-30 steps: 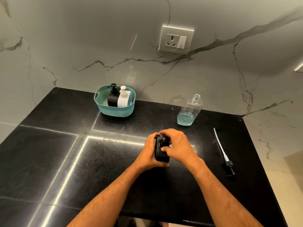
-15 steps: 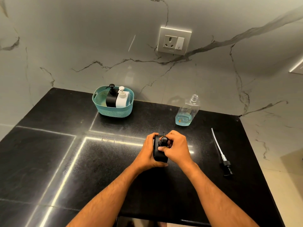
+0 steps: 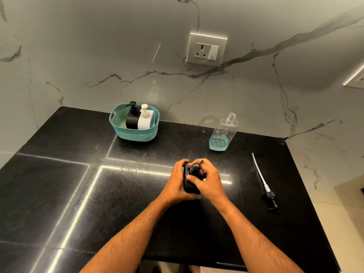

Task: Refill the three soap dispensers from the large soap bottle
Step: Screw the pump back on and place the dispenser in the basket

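Note:
A black soap dispenser stands on the black counter near its middle. My left hand grips its body from the left. My right hand curls round its black pump head on top. The large clear soap bottle stands uncapped at the back right, with a little blue soap at its bottom. Its black pump with a long tube lies flat on the counter to the right. A second black dispenser and a white dispenser stand in a teal basket at the back.
A marble wall rises directly behind the counter, with a socket plate above. The counter's front edge runs just below my forearms and its right edge lies beyond the loose pump.
My right hand has shifted on the pump head, so the black knob and spout show more above my fingers. The dispenser stays in place and the view has drifted slightly.

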### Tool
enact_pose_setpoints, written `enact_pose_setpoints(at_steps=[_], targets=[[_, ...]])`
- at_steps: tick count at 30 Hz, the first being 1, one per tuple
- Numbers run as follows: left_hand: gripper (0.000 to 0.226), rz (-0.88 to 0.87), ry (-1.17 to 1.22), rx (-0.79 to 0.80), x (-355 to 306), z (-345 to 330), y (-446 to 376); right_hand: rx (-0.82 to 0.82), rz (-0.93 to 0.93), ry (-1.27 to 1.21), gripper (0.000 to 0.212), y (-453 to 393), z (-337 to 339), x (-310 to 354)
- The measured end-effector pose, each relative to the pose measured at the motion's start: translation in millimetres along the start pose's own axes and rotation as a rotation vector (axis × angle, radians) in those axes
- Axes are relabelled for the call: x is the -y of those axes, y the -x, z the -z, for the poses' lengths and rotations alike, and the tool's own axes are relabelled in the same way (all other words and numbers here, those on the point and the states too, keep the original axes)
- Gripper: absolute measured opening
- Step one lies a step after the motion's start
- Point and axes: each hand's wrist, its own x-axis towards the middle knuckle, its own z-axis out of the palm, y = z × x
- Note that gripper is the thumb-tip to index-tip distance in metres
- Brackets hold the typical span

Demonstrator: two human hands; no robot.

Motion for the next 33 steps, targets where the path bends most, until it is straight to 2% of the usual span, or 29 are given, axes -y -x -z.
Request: enact_pose_setpoints(at_steps=[3,7,16,18,21,25,33], targets=[[0.125,0.004,-0.006,0.014,0.0,-0.5,-0.7,0.001,-0.051,-0.068,0.037,-0.5,2.3,-7.2],[0.125,0.005,0.002,0.016,0.6,1.0,-0.3,-0.108,-0.102,-0.011,0.033,-1.0,-4.4,-5.9],[0.123,-0.008,-0.020,-0.016,-2.0,-2.5,1.6,-0.365,-0.130,-0.033,0.045,12.7,-17.0,7.2],[0.123,-0.005,-0.020,-0.019,-1.7,-2.2,1.8,-0.352,-0.113,-0.040,0.045,12.7,-17.3,8.7],[0.122,0.013,-0.017,-0.032,-3.0,-2.5,2.5,-0.225,-0.085,-0.112,0.045,11.1,-14.1,3.1],[0.122,0.018,-0.021,-0.026,-3.8,-1.0,2.5,-0.064,-0.183,-0.239,0.047,7.1,-5.0,-10.3],[0.121,0.011,-0.024,0.012,-6.7,0.7,3.2,-0.247,-0.297,-0.337,0.049,9.2,-17.6,-6.1]])
